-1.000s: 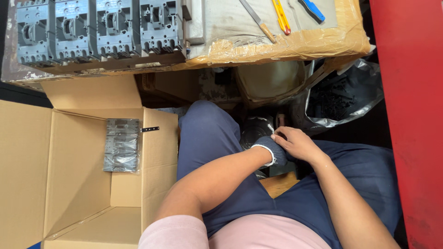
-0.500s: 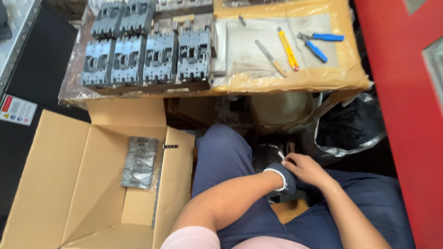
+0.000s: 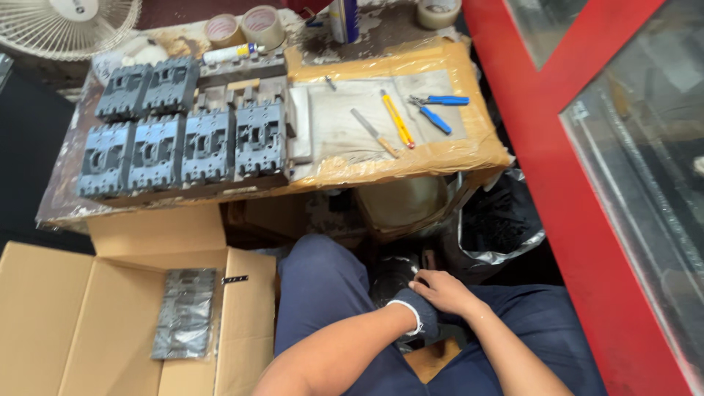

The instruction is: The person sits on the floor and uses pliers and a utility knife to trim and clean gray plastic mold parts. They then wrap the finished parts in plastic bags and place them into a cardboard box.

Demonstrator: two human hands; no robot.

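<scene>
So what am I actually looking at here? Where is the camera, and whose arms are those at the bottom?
There is no machine here: a seated person wears a camera on the head, so the one picture looks down over their lap. The arms belong to that person. The left hand, in a dark glove with a white cuff, and the bare right hand meet between the knees on a dark object; what it is, I cannot tell.

Ahead is a low work table wrapped in plastic. On it stand grey circuit breakers in rows, and beside them lie a yellow-handled utility knife, blue-handled pliers and a screwdriver. Rolls of tape sit at the back.

To the left, an open cardboard box holds a breaker in a plastic bag.
</scene>
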